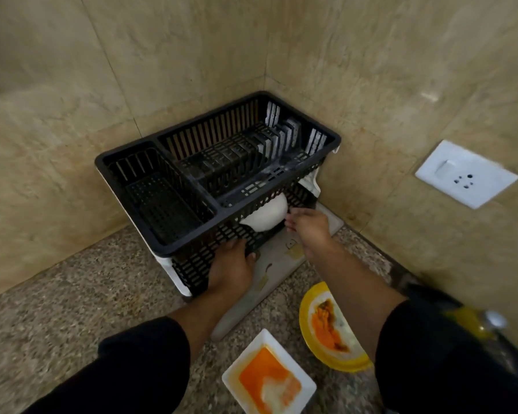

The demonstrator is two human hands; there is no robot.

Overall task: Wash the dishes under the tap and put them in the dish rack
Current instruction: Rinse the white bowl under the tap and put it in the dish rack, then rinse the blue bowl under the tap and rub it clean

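A black two-tier dish rack (192, 171) stands in the corner on a grey drip tray (269, 273). A white bowl (266, 215) lies upside down in the rack's lower tier. My left hand (231, 267) grips the lower tier's front wall. My right hand (308, 225) reaches in beside the white bowl, fingertips at its edge; whether it holds the bowl is unclear. A square white plate (268, 380) with orange sauce and a round yellow plate (326, 327) with orange food remains sit on the counter near me.
The speckled granite counter (72, 309) stretches to the left. Beige tiled walls close the corner. A white wall socket (465, 174) is on the right wall. A chrome tap (495, 319) with a yellow object beside it shows at the right edge.
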